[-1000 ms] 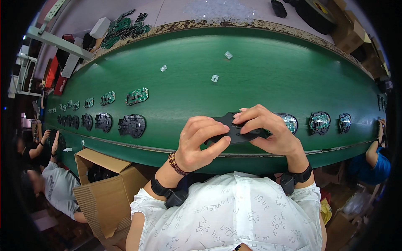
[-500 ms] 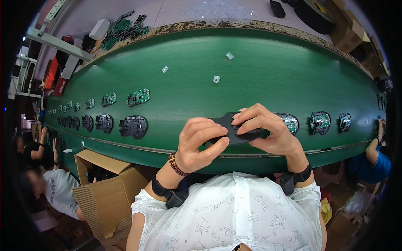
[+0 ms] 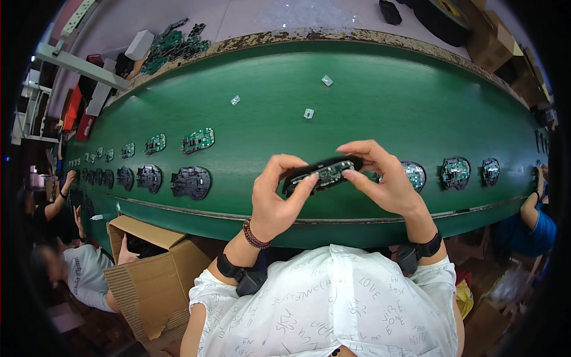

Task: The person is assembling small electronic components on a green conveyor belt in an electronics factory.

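Observation:
Between my hands, above the belt's near edge, is a black computer mouse base (image 3: 326, 175) with a green circuit board in it. It is tilted so that its board edge faces me. My left hand (image 3: 278, 193) grips its left end, thumb on the board side and fingers behind. My right hand (image 3: 385, 178) holds the other end, the thumb pressed near the board's right corner. Just beyond my right hand lies another base with a board (image 3: 414, 176), partly hidden by that hand. To the left rests a bare black mouse base (image 3: 191, 182).
Rows of loose circuit boards (image 3: 198, 140) and black bases run leftward along the green belt (image 3: 267, 77). Small clear plastic pieces (image 3: 308, 113) lie farther up. Two filled bases (image 3: 455, 173) sit at right. An open cardboard box (image 3: 151, 279) stands at near left, with co-workers beyond.
The mouse base has turned from showing its flat black underside to showing its circuit board edge. My fingers have shifted to its two ends. At left, a co-worker's hand now shows at the box.

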`<state>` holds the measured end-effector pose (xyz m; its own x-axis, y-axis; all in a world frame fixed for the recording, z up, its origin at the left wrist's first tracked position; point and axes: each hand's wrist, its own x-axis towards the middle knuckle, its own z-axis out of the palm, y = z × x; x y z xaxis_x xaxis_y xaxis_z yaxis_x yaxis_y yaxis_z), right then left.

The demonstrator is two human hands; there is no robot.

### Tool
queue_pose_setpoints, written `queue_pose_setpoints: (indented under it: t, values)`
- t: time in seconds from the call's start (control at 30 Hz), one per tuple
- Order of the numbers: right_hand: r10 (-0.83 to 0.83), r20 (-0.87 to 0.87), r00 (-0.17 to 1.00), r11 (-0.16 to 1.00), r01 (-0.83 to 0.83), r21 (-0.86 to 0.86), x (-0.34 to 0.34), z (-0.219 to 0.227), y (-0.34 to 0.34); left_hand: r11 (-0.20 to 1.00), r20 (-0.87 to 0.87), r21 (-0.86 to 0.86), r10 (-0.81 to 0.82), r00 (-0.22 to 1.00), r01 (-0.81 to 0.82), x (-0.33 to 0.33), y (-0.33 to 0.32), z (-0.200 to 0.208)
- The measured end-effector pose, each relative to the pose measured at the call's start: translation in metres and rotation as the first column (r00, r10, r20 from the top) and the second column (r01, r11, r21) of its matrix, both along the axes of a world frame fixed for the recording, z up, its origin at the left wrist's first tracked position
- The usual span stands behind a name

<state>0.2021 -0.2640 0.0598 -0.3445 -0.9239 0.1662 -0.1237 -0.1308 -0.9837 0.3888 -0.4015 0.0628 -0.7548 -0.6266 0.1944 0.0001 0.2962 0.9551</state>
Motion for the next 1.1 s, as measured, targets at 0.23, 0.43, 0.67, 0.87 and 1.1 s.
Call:
queue_pose_setpoints:
  t: [0.23, 0.43, 0.67, 0.87, 1.1]
  values:
    - [0.016, 0.343, 0.939, 0.988, -0.068, 0.139, -0.001, -0.010, -0.009, 0.952, 0.005, 0.306, -0.011, 1.000, 0.009, -0.009, -0.011, -0.001]
    - [-0.047, 0.331, 0.942, 0.958, -0.051, 0.282, -0.007, -0.007, -0.011, 0.925, 0.170, 0.376, -0.124, 0.978, 0.052, -0.013, -0.022, -0.006]
    - [-0.094, -0.258, 0.962, 0.955, 0.160, 0.249, -0.003, -0.018, -0.007, 0.609, 0.234, -0.771, -0.001, 0.972, 0.186, -0.069, -0.075, -0.011]
    - [-0.120, -0.544, 0.830, 0.957, 0.243, 0.160, 0.005, -0.019, 0.001, 0.153, 0.263, -0.956, 0.058, 0.963, 0.251, -0.144, -0.112, -0.043]
    - [-0.164, -0.584, 0.795, 0.961, 0.263, 0.089, 0.004, -0.016, 0.002, 0.032, 0.216, -0.976, 0.311, 0.926, 0.217, -0.101, -0.199, -0.041]
